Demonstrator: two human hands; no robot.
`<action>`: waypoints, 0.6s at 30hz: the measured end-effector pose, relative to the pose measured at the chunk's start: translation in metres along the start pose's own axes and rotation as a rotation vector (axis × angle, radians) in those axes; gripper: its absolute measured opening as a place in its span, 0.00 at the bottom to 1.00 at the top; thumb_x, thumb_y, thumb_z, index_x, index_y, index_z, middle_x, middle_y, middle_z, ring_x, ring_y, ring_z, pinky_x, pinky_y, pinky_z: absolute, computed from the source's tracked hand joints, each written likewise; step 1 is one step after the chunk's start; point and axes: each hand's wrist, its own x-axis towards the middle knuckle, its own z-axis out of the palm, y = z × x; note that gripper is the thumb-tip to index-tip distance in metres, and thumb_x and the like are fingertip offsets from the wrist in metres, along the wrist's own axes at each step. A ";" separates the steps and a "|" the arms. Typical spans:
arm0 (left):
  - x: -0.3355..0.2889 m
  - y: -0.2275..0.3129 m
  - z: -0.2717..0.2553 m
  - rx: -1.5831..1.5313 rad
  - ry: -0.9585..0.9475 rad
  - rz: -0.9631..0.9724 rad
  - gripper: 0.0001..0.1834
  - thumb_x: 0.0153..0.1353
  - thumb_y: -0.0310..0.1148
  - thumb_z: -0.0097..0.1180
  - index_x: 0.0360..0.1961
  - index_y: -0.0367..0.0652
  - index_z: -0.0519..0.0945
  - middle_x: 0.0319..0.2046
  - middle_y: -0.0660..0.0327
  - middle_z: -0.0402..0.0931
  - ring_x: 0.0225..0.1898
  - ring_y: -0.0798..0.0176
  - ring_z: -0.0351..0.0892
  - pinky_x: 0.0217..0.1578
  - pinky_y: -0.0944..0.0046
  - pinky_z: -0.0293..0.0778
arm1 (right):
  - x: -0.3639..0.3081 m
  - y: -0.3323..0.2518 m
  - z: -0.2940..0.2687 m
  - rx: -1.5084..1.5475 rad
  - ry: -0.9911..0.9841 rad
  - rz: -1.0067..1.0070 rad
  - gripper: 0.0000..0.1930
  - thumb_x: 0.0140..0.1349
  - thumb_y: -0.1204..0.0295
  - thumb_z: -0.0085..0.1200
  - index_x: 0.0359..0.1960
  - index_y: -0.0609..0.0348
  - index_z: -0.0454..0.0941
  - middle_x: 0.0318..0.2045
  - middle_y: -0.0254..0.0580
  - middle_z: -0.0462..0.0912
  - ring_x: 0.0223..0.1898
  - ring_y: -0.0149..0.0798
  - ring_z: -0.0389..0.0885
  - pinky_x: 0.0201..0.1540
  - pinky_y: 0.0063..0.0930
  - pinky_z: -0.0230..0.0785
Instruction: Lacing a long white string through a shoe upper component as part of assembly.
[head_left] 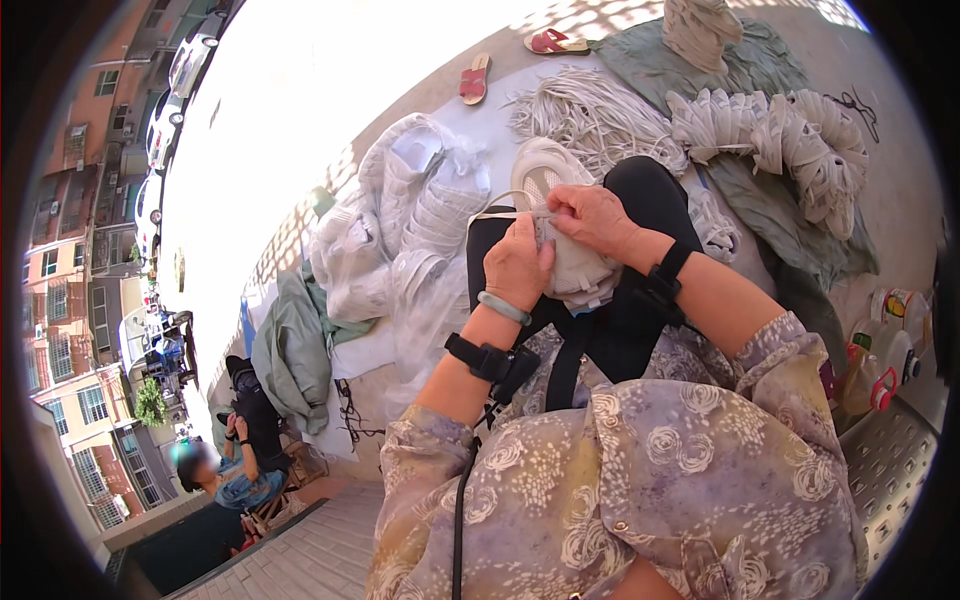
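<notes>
A pale off-white sneaker (582,272) lies across my lap between my dark-clad knees, one rounded end pointing away from me. My left hand (518,262), with a bangle at its wrist, is closed at the shoe's left side, pinching a flat whitish shoelace (497,208) that loops out to the left. Just across the opening, my right hand (596,218) has thumb and finger pinched together on the lace near the eyelets. Both hands almost meet over the middle of the shoe. My fingers hide the exact spot where the lace passes through.
A heap of plastic-wrapped pale shoes (420,215) lies left. Beyond my knees are a pile of loose laces (590,115) and a row of shoe uppers (770,135) on green cloth (790,215). Red slippers (475,80) lie farther off. Plastic bottles (868,380) stand right. Another person (240,470) sits lower left.
</notes>
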 end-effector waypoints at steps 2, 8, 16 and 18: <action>0.000 -0.005 0.004 -0.119 -0.001 -0.064 0.18 0.49 0.35 0.58 0.39 0.38 0.71 0.24 0.55 0.75 0.27 0.57 0.77 0.27 0.60 0.72 | 0.000 0.001 0.000 0.004 0.012 0.017 0.06 0.48 0.71 0.50 0.29 0.55 0.73 0.21 0.37 0.75 0.27 0.40 0.76 0.32 0.33 0.67; 0.010 -0.021 0.005 -0.252 0.104 -0.217 0.12 0.48 0.34 0.61 0.27 0.38 0.75 0.19 0.63 0.74 0.19 0.68 0.71 0.25 0.68 0.70 | 0.001 -0.001 -0.004 0.049 -0.051 0.072 0.06 0.48 0.70 0.51 0.28 0.56 0.73 0.20 0.37 0.76 0.27 0.39 0.76 0.32 0.32 0.67; 0.024 -0.028 0.017 -0.262 0.067 -0.142 0.11 0.49 0.32 0.59 0.23 0.38 0.71 0.14 0.58 0.69 0.18 0.66 0.70 0.23 0.63 0.66 | 0.000 0.002 -0.006 0.059 -0.053 0.020 0.06 0.49 0.69 0.51 0.29 0.56 0.73 0.20 0.37 0.75 0.26 0.38 0.76 0.32 0.30 0.67; 0.023 -0.029 0.017 -0.252 0.147 -0.070 0.10 0.51 0.31 0.57 0.22 0.38 0.70 0.13 0.61 0.70 0.16 0.67 0.70 0.19 0.66 0.65 | 0.000 0.004 -0.006 0.084 -0.076 0.043 0.06 0.49 0.69 0.51 0.29 0.55 0.73 0.20 0.37 0.75 0.26 0.39 0.76 0.33 0.30 0.67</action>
